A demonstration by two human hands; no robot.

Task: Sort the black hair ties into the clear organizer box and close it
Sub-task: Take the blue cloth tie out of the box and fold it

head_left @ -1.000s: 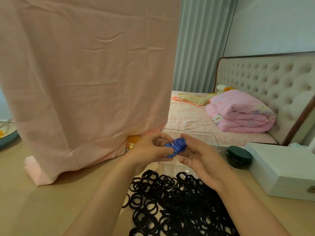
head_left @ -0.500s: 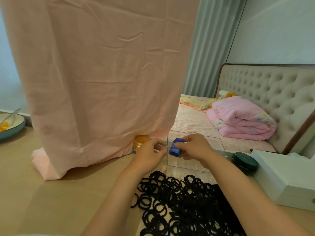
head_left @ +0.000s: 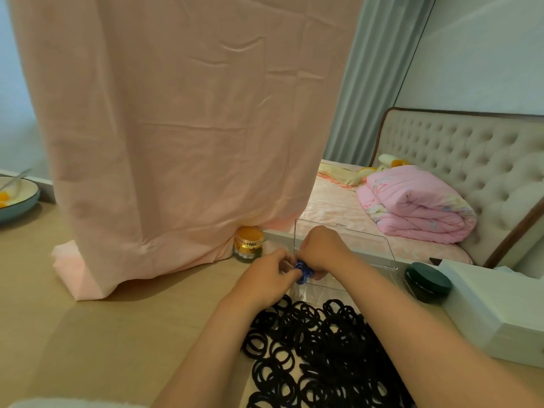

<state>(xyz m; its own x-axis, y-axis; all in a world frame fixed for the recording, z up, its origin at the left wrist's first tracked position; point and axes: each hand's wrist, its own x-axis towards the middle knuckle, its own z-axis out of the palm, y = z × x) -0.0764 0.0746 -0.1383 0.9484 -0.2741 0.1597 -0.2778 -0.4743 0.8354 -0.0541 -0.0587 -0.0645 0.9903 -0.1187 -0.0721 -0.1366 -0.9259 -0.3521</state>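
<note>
Left hand (head_left: 265, 279) and right hand (head_left: 322, 250) pinch a crinkled blue bundle (head_left: 303, 273) (fabric-like) beside ring-shaped black hair ties (head_left: 323, 351).

Home bedroom (tufted bed (head_left: 459, 160), quilt (head_left: 418, 204))

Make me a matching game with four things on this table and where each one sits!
Things:
1 black hair ties
2 gold-lidded jar
3 dark green tin
4 bowl

Places:
A beside the white box
B far left of the table
C heaped nearest the camera
D at the hem of the pink cloth

Pairs: 1-C, 2-D, 3-A, 4-B
</note>
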